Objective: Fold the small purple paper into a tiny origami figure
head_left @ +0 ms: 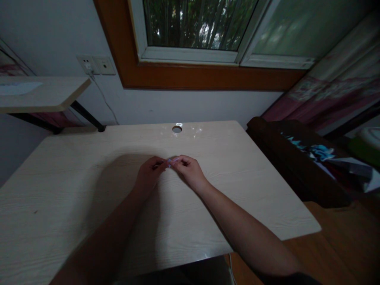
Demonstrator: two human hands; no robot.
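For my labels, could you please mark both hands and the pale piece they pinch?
left hand (149, 173), head view, its knuckles
right hand (190, 170), head view, its back
pale piece (171, 160), head view, exposed middle

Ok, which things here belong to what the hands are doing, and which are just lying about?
In use: left hand; right hand; small pale piece pinched between their fingertips, too small to identify.

Lying about: desk; cable hole; side shelf; wall sockets; window; clutter on the dark seat at right.

Desk (74, 190): matt wood-grain lam.; window frame (178, 77): glossy wood; lilac bit (171, 160): matl unclear.
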